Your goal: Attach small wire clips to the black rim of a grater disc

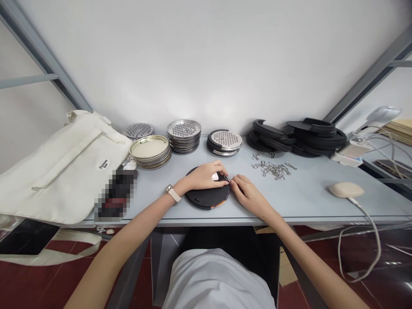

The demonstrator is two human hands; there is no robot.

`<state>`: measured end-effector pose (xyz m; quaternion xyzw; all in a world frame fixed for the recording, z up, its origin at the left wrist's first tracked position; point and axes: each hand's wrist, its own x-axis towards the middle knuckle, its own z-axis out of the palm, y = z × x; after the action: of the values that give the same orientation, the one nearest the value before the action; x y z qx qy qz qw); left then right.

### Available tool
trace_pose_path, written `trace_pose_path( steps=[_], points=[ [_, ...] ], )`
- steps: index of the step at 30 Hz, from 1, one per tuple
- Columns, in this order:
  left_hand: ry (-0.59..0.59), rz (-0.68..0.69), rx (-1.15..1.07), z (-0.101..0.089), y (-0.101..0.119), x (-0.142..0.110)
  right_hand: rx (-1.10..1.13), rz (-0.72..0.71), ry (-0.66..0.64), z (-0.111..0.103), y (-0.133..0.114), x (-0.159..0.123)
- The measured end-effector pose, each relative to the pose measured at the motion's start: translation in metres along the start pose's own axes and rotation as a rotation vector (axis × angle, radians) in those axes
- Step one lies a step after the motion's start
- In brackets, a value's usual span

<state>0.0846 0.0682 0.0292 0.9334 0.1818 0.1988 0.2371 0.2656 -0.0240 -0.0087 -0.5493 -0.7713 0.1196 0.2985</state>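
Note:
A round black disc (201, 195) lies flat near the table's front edge. Its lower right rim shows a bare metal edge and a small orange patch. My left hand (206, 177) rests over the disc's top, thumb and fingers closing at its right side. A small white spot shows on that hand, between thumb and finger. At the disc's right rim sits a small metal clip (227, 178), between the fingertips of both hands. My right hand (246, 191) is closed, its thumb and finger pinched at the clip's end. Its fingers partly hide that end.
Behind the hands stand stacks of gold lids (149, 148), metal grater discs (184, 131), a half-covered grater disc (227, 139) and black covers (317, 133). Loose metal clips (273, 168) lie right of centre. A white bag (64, 167) and a white corded device (346, 189) flank the work area.

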Motion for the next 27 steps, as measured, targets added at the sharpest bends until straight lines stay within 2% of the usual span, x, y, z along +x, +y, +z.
trace_pose_path(
  steps=[18,27],
  points=[
    [-0.033,-0.042,-0.169,-0.0045,-0.0004,0.0028,0.030,0.030,-0.002,-0.0005,-0.0017,-0.0005],
    [-0.030,-0.037,-0.184,-0.0029,-0.0010,0.0014,0.036,0.056,0.041,-0.0016,0.0007,-0.0004]
  ],
)
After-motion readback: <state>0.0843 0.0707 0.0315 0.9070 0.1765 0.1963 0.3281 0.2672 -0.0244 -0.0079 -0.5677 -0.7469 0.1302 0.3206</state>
